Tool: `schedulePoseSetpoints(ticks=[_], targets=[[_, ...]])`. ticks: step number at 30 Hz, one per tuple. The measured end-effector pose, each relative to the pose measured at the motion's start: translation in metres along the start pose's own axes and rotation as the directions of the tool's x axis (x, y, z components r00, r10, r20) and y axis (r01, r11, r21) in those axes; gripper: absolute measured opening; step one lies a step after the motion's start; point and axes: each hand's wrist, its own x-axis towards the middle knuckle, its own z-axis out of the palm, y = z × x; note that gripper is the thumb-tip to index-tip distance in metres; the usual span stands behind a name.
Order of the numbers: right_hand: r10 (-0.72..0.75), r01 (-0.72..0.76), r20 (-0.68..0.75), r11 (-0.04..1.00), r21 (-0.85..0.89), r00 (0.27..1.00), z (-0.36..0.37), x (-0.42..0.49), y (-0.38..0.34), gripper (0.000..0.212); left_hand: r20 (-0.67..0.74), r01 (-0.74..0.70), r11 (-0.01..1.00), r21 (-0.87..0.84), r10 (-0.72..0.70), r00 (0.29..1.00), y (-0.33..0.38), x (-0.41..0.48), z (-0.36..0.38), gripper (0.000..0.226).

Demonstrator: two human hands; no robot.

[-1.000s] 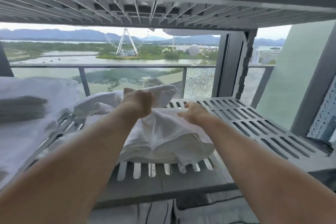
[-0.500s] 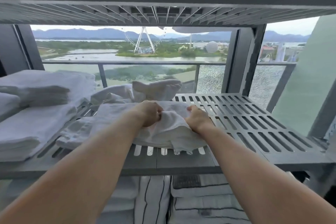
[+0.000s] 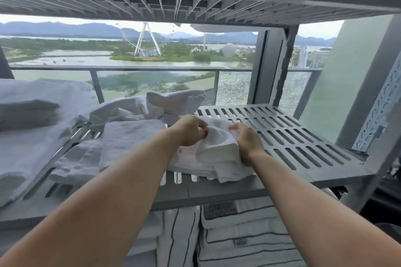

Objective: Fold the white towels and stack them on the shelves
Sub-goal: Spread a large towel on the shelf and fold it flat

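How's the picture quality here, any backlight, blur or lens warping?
Head view: daylight through the window backlights the slatted shelf, leaving the folded towels dim; the wide lens bows the upper shelf and stretches the forearms; left hand, right hand and white towel look sharp.

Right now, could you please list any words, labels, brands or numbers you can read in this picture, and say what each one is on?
No text in this view can be read.
Grey tag on the striped linen under the shelf: too blurred to read.
Small tag lower on the same stack: too small to read.
White towel: no label shows.
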Motion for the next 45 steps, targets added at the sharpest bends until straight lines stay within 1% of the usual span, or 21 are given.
schedulePoseSetpoints(ticks=[4, 8, 11, 13, 16, 19, 21, 23, 26, 27, 30, 33, 35, 36, 38, 41, 42, 43, 44, 45], targets=[[0.039, -0.039, -0.044, 0.999, -0.017, 0.998, -0.024, 0.000, 0.021, 0.034, 0.005, -0.004, 0.996, -0.092, 0.005, 1.000, 0.025, 0.011, 0.013, 0.024], [0.088, -0.090, -0.083, 0.996, -0.021, 0.993, -0.055, 0.006, 0.049, 0.036, 0.018, -0.008, 0.990, -0.139, 0.011, 1.000, 0.058, 0.028, 0.031, 0.029], [0.112, -0.114, -0.108, 0.993, -0.007, 0.988, -0.079, 0.013, 0.077, 0.036, -0.022, -0.019, 0.992, -0.123, 0.017, 1.000, 0.083, 0.045, 0.051, 0.031], [0.127, -0.123, -0.112, 0.991, 0.044, 0.986, -0.094, 0.019, 0.096, 0.034, -0.060, -0.003, 0.992, -0.125, -0.005, 0.998, 0.098, 0.056, 0.064, 0.033], [0.153, -0.140, -0.099, 0.982, 0.124, 0.983, -0.112, 0.030, 0.119, 0.037, -0.099, 0.034, 0.981, -0.193, -0.054, 0.994, 0.123, 0.067, 0.079, 0.039], [0.159, -0.139, -0.098, 0.972, 0.190, 0.982, -0.117, 0.041, 0.137, 0.035, -0.139, 0.039, 0.980, -0.195, -0.067, 0.988, 0.139, 0.071, 0.087, 0.043], [0.124, -0.104, -0.088, 0.974, 0.199, 0.988, -0.113, 0.048, 0.143, 0.033, -0.156, 0.063, 0.983, -0.170, -0.090, 0.984, 0.139, 0.070, 0.086, 0.033], [0.100, -0.085, -0.064, 0.974, 0.211, 0.993, -0.108, 0.055, 0.145, 0.033, -0.155, 0.075, 0.994, -0.073, -0.086, 0.984, 0.133, 0.067, 0.084, 0.025], [0.096, -0.085, -0.035, 0.969, 0.230, 0.995, -0.100, 0.062, 0.146, 0.031, -0.124, 0.068, 0.988, 0.141, -0.050, 0.991, 0.128, 0.061, 0.078, 0.035], [0.101, -0.092, -0.026, 0.968, 0.235, 0.995, -0.099, 0.064, 0.146, 0.029, -0.133, 0.053, 0.985, 0.164, -0.031, 0.991, 0.127, 0.060, 0.076, 0.036], [0.132, -0.129, 0.004, 0.956, 0.263, 0.991, -0.098, 0.070, 0.145, 0.019, -0.164, 0.025, 0.987, 0.161, 0.001, 0.986, 0.124, 0.063, 0.069, 0.030], [0.137, -0.141, 0.033, 0.959, 0.245, 0.990, -0.100, 0.074, 0.141, 0.010, -0.121, 0.013, 0.983, 0.185, 0.010, 0.993, 0.118, 0.070, 0.063, 0.036], [0.136, -0.146, 0.063, 0.965, 0.217, 0.989, -0.098, 0.077, 0.141, 0.012, -0.066, -0.022, 0.972, 0.234, 0.038, 0.997, 0.113, 0.077, 0.061, 0.040], [0.137, -0.151, 0.082, 0.968, 0.200, 0.987, -0.096, 0.079, 0.140, 0.017, -0.055, -0.042, 0.969, 0.242, 0.057, 0.997, 0.109, 0.080, 0.061, 0.039], [0.130, -0.145, 0.097, 0.974, 0.172, 0.987, -0.094, 0.081, 0.138, 0.026, -0.086, -0.056, 0.978, 0.199, 0.074, 0.994, 0.100, 0.087, 0.062, 0.030], [0.096, -0.118, 0.126, 0.976, 0.182, 0.987, -0.089, 0.084, 0.136, 0.031, -0.127, -0.064, 0.994, 0.090, 0.075, 0.989, 0.085, 0.098, 0.063, 0.026], [0.099, -0.132, 0.156, 0.965, 0.224, 0.983, -0.088, 0.083, 0.134, 0.030, -0.117, -0.057, 0.996, 0.066, 0.064, 0.991, 0.082, 0.102, 0.063, 0.026], [0.114, -0.171, 0.196, 0.936, 0.307, 0.974, -0.087, 0.083, 0.131, 0.026, -0.104, -0.037, 0.998, 0.049, 0.042, 0.994, 0.078, 0.106, 0.064, 0.028], [0.131, -0.218, 0.234, 0.891, 0.398, 0.963, -0.088, 0.082, 0.128, 0.015, -0.087, -0.007, 1.000, 0.028, 0.010, 0.996, 0.075, 0.110, 0.065, 0.029], [0.150, -0.261, 0.263, 0.847, 0.463, 0.953, -0.090, 0.083, 0.126, 0.010, -0.080, 0.023, 1.000, -0.011, -0.024, 0.997, 0.074, 0.115, 0.066, 0.030]])
